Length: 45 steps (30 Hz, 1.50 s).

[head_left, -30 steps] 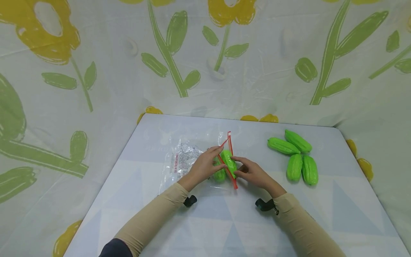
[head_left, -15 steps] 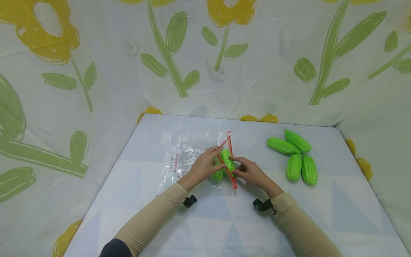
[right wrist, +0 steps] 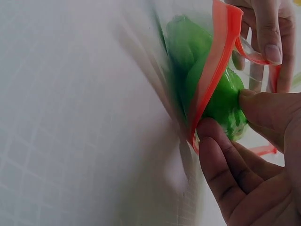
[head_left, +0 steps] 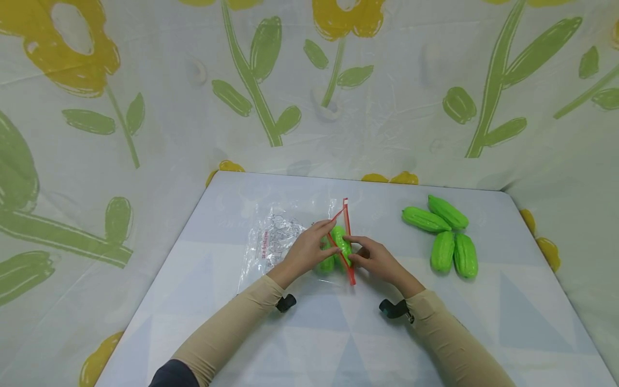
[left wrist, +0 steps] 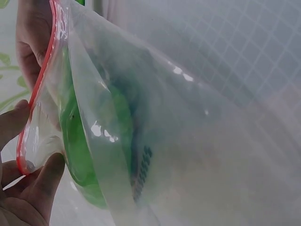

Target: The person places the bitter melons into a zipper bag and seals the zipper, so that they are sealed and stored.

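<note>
Gripping the held gourd [head_left: 342, 244] w/ thumb & fingertips, R hand [head_left: 382, 260] has it part inside the mouth of the bag [head_left: 275, 236], at the red zip [head_left: 347, 217]. That grip's narrow, prob. kept to the outer side so the inner side can lead. L hand [head_left: 308, 249] pinches the bag's lip, prob. b/c thin film would sag & close up otherwise. Bag lies on the table [head_left: 309, 349], body toward 9 o'clock, mouth facing approx 3, which seems to give R hand a straight way in. Inner gourd [head_left: 327, 263] sits deeper in the bag, at 7 o'clock from the held one. 4 loose gourds [head_left: 442, 250] lie bunched at 2 o'clock from R hand, handy for that side I'd guess.

Views: head alone gets the loose gourds & whole bag, but hands hide most contact. R wrist shows thumb & fingertips right on green, w/ inner gourd just beyond. L wrist adds dark print [left wrist: 145, 165] on cloudy film; exact edge b/w gourds hard to tell there.
</note>
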Motion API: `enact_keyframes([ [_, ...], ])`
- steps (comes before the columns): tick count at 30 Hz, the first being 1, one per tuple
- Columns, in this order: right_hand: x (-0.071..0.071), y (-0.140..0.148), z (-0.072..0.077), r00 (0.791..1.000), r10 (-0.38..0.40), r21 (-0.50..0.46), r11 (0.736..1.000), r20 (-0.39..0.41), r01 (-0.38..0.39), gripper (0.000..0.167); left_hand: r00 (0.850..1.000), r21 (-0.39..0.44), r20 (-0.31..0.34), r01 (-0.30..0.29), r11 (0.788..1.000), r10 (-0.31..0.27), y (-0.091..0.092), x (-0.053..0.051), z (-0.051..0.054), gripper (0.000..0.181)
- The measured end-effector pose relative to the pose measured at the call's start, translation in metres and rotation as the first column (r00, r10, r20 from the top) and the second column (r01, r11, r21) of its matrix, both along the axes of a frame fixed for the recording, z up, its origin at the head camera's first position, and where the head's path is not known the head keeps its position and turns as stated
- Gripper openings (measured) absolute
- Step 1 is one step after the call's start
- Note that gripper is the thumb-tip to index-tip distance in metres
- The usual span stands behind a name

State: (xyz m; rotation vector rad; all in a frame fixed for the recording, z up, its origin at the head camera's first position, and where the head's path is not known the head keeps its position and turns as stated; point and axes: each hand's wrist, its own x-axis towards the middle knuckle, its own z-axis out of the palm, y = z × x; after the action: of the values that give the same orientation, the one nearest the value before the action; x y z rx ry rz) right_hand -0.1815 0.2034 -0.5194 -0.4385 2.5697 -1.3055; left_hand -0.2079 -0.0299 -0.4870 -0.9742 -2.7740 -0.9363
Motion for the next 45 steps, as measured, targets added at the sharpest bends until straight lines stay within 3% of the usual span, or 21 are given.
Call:
enact_keyframes([
  [16, 0.0, -0.003, 0.0, 1.0, -0.006, -0.014, 1.0, 0.02, 0.006, 0.054, 0.999, -0.006, 0.041, -0.014, 1.0, 0.014, -0.001, 0.0, -0.001, 0.076],
  [26, 0.001, 0.0, -0.001, 0.999, -0.005, -0.03, 1.0, -0.049, 0.003, 0.052, 0.999, -0.019, 0.048, -0.017, 1.0, 0.018, -0.001, 0.0, -0.002, 0.077],
  [45, 0.003, 0.008, 0.002, 0.996, -0.051, -0.026, 0.998, -0.071, 0.049, 0.046, 0.999, -0.019, 0.038, -0.024, 1.0, 0.025, -0.001, 0.0, -0.001, 0.076],
])
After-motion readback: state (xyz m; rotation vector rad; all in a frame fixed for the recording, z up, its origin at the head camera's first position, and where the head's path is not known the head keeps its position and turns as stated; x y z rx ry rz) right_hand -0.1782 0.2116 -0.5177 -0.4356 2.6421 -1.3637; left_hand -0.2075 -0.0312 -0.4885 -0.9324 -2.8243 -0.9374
